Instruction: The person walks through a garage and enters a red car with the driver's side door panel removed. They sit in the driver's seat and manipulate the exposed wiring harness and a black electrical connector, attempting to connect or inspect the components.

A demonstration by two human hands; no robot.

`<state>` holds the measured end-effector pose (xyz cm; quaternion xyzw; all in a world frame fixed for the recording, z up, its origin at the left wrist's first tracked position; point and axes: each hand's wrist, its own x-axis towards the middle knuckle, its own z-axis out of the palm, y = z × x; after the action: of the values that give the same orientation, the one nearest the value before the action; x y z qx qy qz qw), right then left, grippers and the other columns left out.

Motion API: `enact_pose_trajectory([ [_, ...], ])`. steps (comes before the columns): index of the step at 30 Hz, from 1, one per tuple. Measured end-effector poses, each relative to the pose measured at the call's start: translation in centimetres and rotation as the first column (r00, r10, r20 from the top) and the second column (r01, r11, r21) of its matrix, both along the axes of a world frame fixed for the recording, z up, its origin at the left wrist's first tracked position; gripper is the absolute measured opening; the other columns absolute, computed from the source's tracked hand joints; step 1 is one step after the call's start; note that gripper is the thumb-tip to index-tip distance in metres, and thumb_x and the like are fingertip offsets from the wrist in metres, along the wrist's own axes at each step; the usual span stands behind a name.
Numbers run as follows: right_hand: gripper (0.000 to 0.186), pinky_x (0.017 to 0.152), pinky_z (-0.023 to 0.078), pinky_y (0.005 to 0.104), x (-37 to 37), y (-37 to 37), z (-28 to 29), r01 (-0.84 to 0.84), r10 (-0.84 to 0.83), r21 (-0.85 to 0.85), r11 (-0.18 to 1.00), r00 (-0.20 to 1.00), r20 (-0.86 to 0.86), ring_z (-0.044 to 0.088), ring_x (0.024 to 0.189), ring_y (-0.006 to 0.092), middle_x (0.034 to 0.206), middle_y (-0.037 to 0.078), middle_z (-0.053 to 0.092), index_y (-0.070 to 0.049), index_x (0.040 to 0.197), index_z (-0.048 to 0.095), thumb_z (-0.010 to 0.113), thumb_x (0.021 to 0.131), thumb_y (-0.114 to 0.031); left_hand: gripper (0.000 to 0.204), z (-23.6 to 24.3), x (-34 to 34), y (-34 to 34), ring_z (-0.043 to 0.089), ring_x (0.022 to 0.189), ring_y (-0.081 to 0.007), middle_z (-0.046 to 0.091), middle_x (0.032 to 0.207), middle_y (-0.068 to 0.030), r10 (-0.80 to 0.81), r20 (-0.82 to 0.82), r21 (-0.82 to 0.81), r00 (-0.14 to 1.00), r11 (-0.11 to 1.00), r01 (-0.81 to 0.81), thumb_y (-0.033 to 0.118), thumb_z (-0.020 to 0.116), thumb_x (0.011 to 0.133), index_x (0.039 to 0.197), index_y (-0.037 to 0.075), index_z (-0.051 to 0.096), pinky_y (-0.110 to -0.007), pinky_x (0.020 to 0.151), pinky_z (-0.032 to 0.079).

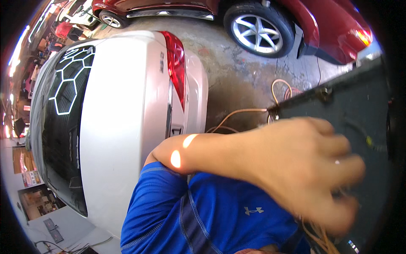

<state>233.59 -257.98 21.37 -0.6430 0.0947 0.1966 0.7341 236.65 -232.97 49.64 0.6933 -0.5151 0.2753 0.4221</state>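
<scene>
My left arm in a blue short sleeve [156, 207] reaches across my chest to the right. At its end my left hand [315, 165] is smeared by motion, back of the hand toward the view. Its fingers look bent, with a gap between them and the thumb, but whether anything is in them cannot be made out. The hand is in front of a dark flat panel with a raised edge [334, 91], and I cannot tell whether they touch. Thin light-brown strands [319, 239] show below the hand. My right hand is out of view.
A white car [114, 110] with a red tail light [174, 63] stands close on my left. Farther off is a dark red vehicle [313, 25] with a silver-rimmed wheel [258, 34]. An orange hose [241, 111] runs over the concrete floor [207, 55]. A person [69, 31] is at the far left.
</scene>
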Motion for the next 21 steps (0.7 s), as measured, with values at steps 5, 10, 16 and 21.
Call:
enact_pose_trajectory([
  [5,0.034,0.076,0.048,0.0259,16.6,3.6,-0.2,-0.078,0.08,-0.072,0.994,0.996,0.024,0.061,0.081,0.0105,0.092,0.002,0.067,-0.002,0.135,0.062,0.049,0.107,-0.014,0.036,0.0,12.7,3.3,0.063,0.075,-0.0277,0.059,0.09,-0.0073,-0.025,-0.063,0.01,0.998,1.0,0.025,0.033,0.078,0.078,0.102,0.012,0.06,-0.041,0.065,0.051],
  [10,0.033,0.074,0.047,0.0256,36.4,10.6,-0.8,-0.221,0.232,-0.136,0.966,0.97,0.074,0.061,0.08,0.01,0.09,0.002,0.067,-0.002,0.135,0.062,0.049,0.108,-0.015,0.035,2.4,26.7,9.7,0.064,0.074,-0.0281,0.06,0.089,-0.0079,0.067,-0.059,-0.033,0.996,0.997,-0.069,0.033,0.076,0.08,0.102,0.012,0.06,-0.042,0.062,0.051],
  [16,0.033,0.073,0.046,0.0252,59.4,26.8,2.6,-0.436,0.477,-0.228,0.87,0.862,0.172,0.06,0.079,0.0095,0.089,0.002,0.066,-0.002,0.135,0.062,0.049,0.108,-0.015,0.034,6.5,39.3,21.6,0.066,0.074,-0.0285,0.062,0.089,-0.0087,0.236,-0.036,-0.131,0.971,0.962,-0.238,0.033,0.073,0.081,0.103,0.011,0.06,-0.042,0.059,0.051],
  [21,0.027,0.062,0.041,0.0256,72.6,42.9,5.8,-0.508,0.565,-0.267,0.819,0.794,0.222,0.051,0.064,0.0092,0.07,-0.001,0.057,0.001,0.111,0.069,0.05,0.107,-0.017,0.033,7.8,48.2,34.4,0.067,0.073,-0.0289,0.064,0.088,-0.0093,0.343,-0.049,-0.191,0.938,0.918,-0.346,0.034,0.071,0.082,0.104,0.011,0.06,-0.042,0.057,0.051],
])
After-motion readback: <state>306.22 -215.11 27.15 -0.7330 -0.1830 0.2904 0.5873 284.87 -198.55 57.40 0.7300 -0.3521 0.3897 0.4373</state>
